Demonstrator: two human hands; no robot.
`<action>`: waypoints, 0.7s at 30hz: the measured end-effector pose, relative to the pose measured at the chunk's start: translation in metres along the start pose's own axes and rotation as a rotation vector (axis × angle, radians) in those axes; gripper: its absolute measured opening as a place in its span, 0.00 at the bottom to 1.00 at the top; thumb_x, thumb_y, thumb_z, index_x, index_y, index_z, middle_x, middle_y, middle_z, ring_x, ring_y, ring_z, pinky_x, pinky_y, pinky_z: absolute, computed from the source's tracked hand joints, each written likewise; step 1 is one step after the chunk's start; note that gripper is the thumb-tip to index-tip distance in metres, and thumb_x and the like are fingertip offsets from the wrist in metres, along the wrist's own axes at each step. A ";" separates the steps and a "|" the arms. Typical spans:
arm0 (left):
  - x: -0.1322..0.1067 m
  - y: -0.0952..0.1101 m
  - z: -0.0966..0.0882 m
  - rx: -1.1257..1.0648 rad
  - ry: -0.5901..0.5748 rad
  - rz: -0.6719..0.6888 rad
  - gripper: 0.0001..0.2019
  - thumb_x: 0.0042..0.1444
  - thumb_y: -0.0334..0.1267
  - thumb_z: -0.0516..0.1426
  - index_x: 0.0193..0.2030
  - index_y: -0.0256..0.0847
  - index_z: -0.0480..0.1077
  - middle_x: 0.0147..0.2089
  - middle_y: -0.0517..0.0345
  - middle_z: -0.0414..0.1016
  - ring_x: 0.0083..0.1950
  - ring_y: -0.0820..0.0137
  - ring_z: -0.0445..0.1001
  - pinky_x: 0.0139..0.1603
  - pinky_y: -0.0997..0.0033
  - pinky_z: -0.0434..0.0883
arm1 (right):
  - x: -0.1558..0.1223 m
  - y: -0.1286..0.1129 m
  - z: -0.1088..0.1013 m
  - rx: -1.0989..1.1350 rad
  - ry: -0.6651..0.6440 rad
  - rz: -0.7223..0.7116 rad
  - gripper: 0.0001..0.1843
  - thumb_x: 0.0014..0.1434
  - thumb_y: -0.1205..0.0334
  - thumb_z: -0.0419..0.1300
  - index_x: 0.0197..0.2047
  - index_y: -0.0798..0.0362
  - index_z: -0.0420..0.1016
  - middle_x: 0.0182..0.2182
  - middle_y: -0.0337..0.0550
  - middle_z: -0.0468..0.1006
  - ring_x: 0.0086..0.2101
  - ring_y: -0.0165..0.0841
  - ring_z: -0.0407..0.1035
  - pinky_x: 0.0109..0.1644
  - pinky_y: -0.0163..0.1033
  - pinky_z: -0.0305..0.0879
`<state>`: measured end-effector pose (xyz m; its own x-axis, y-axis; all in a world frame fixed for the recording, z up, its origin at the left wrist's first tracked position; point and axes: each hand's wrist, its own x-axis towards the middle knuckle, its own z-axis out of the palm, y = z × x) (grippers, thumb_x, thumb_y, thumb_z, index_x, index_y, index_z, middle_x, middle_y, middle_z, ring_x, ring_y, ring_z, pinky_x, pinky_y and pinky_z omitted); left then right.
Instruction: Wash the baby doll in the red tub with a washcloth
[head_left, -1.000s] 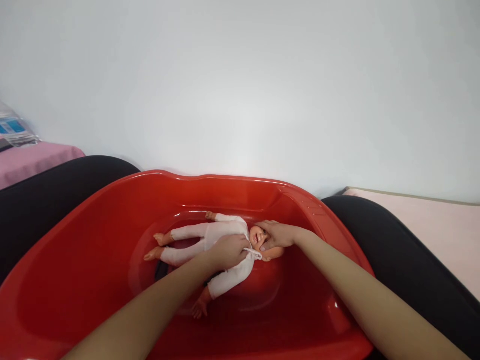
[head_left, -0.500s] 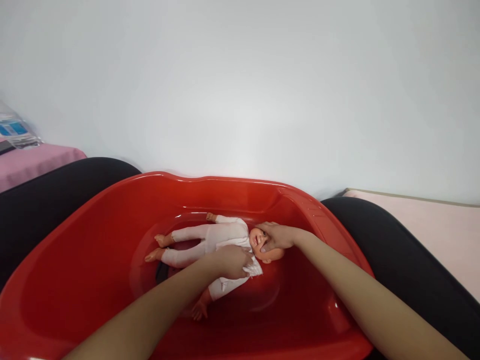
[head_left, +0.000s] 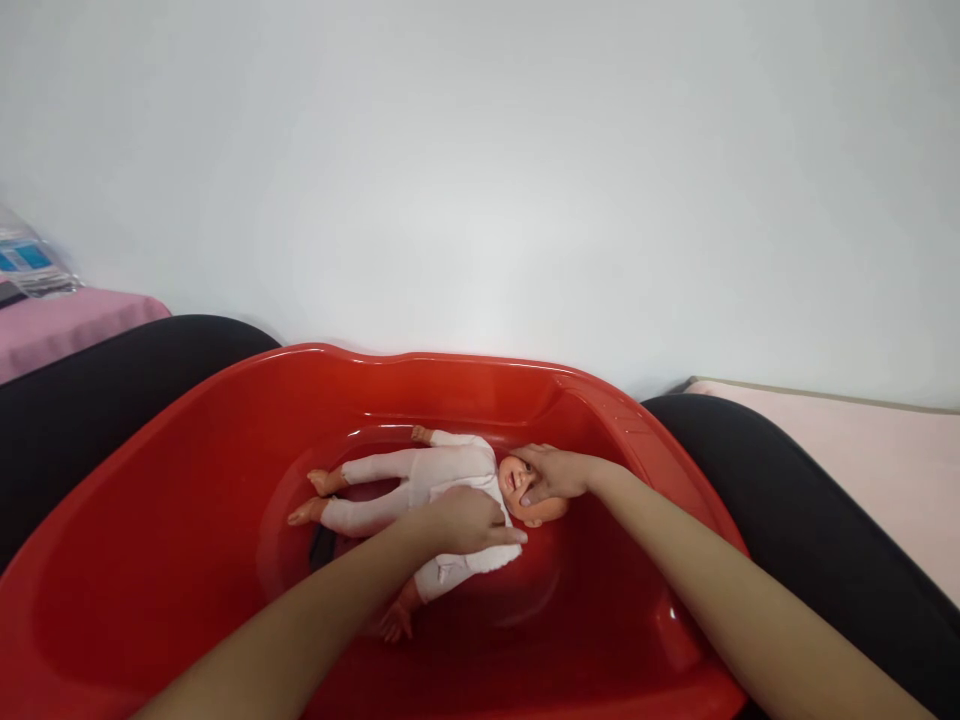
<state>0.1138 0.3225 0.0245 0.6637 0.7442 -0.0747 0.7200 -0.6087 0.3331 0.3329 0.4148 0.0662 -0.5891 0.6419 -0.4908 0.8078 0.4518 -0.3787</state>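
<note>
A baby doll (head_left: pixel 450 470) in pale clothes lies on its back inside a red plastic baby bath (head_left: pixel 135 560), its head to the right and its feet to the left. My right hand (head_left: pixel 555 472) wraps over the top of the doll's head, the thumb along its cheek. Across the doll's chest rests my left hand (head_left: pixel 469 520), with its index finger stretched out over the white cloth bib or collar (head_left: pixel 499 558). Its other fingers are partly hidden. One doll arm points toward me past my left forearm.
Black padded surfaces (head_left: pixel 750 470) flank the bath on both sides. At far left, a clear plastic packet (head_left: pixel 34 260) sits on pink cloth (head_left: pixel 90 320). A pale pink pad (head_left: pixel 862 450) lies to the right. Behind the bath rises a white wall (head_left: pixel 480 180).
My left index finger has straightened over the cloth at the doll's neck, and the bunched cloth now lies flatter. My right hand stays on the doll's head.
</note>
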 end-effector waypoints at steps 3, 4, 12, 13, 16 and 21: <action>0.000 0.000 0.000 0.006 0.055 0.002 0.18 0.69 0.49 0.50 0.49 0.46 0.79 0.51 0.53 0.82 0.53 0.58 0.77 0.56 0.60 0.70 | 0.000 0.001 0.001 -0.009 0.006 -0.022 0.52 0.49 0.40 0.70 0.72 0.54 0.62 0.65 0.57 0.68 0.64 0.53 0.62 0.67 0.51 0.61; -0.001 -0.003 0.003 0.036 0.097 -0.005 0.16 0.67 0.47 0.54 0.54 0.44 0.76 0.56 0.51 0.80 0.58 0.56 0.75 0.61 0.57 0.68 | 0.000 0.001 0.001 -0.016 0.009 -0.028 0.51 0.49 0.39 0.70 0.71 0.53 0.63 0.65 0.57 0.68 0.64 0.54 0.62 0.67 0.51 0.61; -0.006 -0.034 0.028 0.210 0.055 -0.071 0.36 0.59 0.59 0.63 0.68 0.41 0.63 0.77 0.38 0.56 0.79 0.45 0.47 0.74 0.36 0.51 | 0.003 0.006 0.004 -0.001 0.020 -0.009 0.52 0.50 0.40 0.70 0.72 0.52 0.62 0.65 0.57 0.69 0.65 0.55 0.61 0.66 0.53 0.62; -0.005 -0.035 0.026 0.223 0.034 -0.064 0.36 0.59 0.58 0.64 0.68 0.42 0.64 0.78 0.39 0.55 0.80 0.45 0.46 0.74 0.36 0.52 | 0.003 0.006 0.004 -0.001 0.017 -0.015 0.52 0.50 0.40 0.70 0.73 0.51 0.61 0.66 0.57 0.69 0.65 0.55 0.61 0.66 0.53 0.62; -0.004 -0.033 0.016 0.263 -0.025 -0.065 0.31 0.59 0.54 0.65 0.64 0.45 0.67 0.78 0.43 0.57 0.79 0.47 0.48 0.72 0.38 0.55 | 0.003 0.006 0.003 0.008 0.011 -0.019 0.54 0.50 0.40 0.70 0.74 0.52 0.59 0.66 0.57 0.67 0.66 0.54 0.60 0.68 0.52 0.60; -0.005 -0.027 -0.004 0.309 -0.061 -0.078 0.19 0.62 0.49 0.64 0.57 0.47 0.74 0.77 0.50 0.58 0.78 0.48 0.52 0.69 0.39 0.61 | 0.002 0.004 0.002 0.022 0.004 -0.011 0.48 0.50 0.39 0.70 0.70 0.49 0.65 0.65 0.54 0.69 0.64 0.53 0.62 0.67 0.50 0.61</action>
<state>0.0897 0.3364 0.0195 0.6086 0.7795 -0.1480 0.7902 -0.6124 0.0240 0.3349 0.4163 0.0627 -0.5979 0.6393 -0.4835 0.8005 0.4451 -0.4013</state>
